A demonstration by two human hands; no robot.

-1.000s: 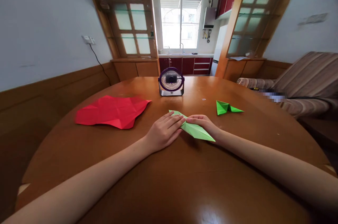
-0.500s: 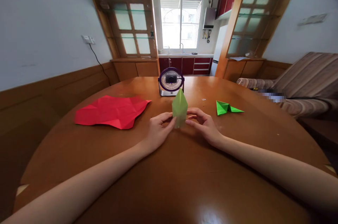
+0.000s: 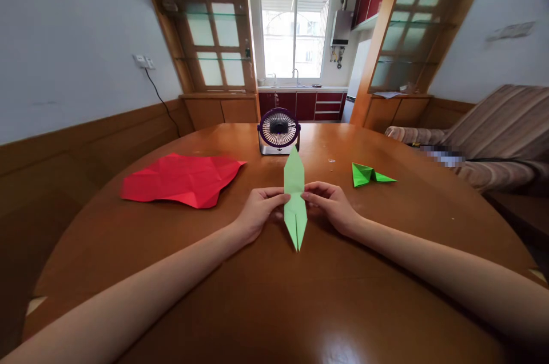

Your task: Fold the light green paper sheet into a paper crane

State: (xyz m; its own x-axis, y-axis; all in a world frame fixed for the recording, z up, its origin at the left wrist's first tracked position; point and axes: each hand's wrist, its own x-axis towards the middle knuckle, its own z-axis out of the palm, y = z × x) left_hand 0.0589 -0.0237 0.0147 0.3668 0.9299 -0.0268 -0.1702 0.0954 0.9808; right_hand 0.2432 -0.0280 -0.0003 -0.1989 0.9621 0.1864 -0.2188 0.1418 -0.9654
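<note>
- both hands pinch one light green folded paper (image 3: 294, 198) at its waist: left hand (image 3: 257, 212) on its left edge, right hand (image 3: 330, 207) on its right edge, thumb and fingertips closed on the paper.
- paper is long and narrow, pointed at both ends; near end is split into two thin points. it lies lengthwise away from the person, far tip pointing at the desk fan (image 3: 278, 131).
- whether the paper rests flat on the round wooden table (image 3: 300, 295) or is lifted slightly: cannot tell.
- landmark = desk fan, standing upright at the far middle of the table, grille facing the person.
- folded paper: just in front of the fan, far tip near its base.
- crumpled red paper sheet (image 3: 182, 179): left of the fan and nearer, flat on the table, well apart from the left hand.
- smaller bright green folded piece (image 3: 369, 174): right of the fan and nearer, apart from the right hand.
</note>
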